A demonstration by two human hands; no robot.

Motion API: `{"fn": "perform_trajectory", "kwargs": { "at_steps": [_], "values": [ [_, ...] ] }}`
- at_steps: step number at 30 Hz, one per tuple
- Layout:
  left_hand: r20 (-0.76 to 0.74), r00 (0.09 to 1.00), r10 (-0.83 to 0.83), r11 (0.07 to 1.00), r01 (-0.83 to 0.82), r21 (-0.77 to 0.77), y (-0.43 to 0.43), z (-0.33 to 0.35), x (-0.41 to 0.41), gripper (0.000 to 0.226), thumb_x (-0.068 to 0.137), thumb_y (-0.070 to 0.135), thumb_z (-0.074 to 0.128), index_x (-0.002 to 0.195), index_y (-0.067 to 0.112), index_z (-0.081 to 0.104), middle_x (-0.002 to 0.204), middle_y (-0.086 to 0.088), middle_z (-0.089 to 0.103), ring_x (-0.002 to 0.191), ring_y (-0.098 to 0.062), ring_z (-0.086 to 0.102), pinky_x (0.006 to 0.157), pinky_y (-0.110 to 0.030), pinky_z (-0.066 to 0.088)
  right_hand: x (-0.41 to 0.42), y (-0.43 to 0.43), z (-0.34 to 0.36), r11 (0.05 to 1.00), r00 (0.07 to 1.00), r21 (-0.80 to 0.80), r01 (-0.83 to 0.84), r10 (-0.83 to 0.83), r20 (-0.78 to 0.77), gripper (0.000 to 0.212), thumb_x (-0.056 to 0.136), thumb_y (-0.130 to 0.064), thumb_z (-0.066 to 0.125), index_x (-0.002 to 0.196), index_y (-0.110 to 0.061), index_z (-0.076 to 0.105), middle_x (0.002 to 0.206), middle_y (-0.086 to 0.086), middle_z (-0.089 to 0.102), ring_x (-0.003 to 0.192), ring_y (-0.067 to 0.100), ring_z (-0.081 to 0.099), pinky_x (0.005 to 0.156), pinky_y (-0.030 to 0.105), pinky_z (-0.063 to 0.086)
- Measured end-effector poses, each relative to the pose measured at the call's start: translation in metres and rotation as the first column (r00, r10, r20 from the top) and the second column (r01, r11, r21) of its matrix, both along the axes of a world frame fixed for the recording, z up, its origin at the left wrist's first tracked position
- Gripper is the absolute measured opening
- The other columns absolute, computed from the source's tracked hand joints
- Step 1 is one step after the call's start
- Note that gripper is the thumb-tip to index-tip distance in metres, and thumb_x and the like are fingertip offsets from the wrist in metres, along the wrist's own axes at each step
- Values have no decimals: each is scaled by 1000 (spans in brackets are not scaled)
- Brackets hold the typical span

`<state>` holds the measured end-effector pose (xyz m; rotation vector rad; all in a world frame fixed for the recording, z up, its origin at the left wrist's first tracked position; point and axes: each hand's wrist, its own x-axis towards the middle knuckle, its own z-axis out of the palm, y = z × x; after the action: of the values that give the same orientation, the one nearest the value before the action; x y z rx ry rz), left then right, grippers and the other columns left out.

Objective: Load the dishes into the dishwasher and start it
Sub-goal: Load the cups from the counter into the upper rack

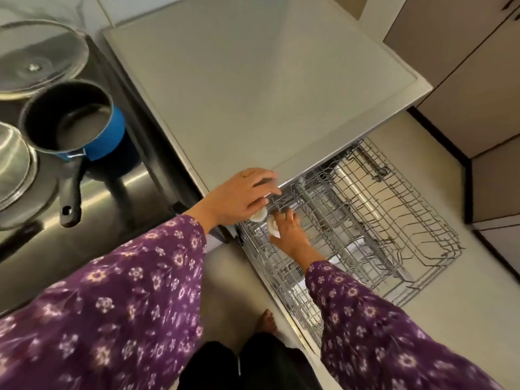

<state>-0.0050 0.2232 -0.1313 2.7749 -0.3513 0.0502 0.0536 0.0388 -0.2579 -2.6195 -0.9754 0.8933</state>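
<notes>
Far left, on steel cooktop (118, 198): glass lid (36, 57), steel lid (14, 170), blue saucepan (70, 119) with black inside, handle pointing near.

Centre: flat grey dishwasher top (253, 80).

Below its front edge: wire rack (365, 209) pulled out over pale floor (422, 142).

Left hand (242, 195) palm down at rack's left corner, covering small white dish (258, 216); fingers spread and blurred, grip cannot be told.

Right hand (289, 232) just beside, fingers curled round second white dish (273, 227), low inside rack.

Purple floral sleeves (126, 291) on both arms.

Far right: brown cabinets (464, 66).
</notes>
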Motion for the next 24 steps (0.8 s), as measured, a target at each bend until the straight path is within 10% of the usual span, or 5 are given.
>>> {"fn": "perform_trajectory", "kwargs": {
  "at_steps": [24],
  "values": [
    [42, 999, 28, 993, -23, -117, 3, -3, 0, 28, 94, 19, 48, 119, 23, 62, 135, -3, 50, 125, -18, 43, 107, -27, 30, -1, 31, -37, 980, 992, -159, -124, 121, -27, 102, 83, -26, 69, 149, -1, -5, 155, 21, 3, 144, 34, 15, 115, 41, 29]
  ]
}}
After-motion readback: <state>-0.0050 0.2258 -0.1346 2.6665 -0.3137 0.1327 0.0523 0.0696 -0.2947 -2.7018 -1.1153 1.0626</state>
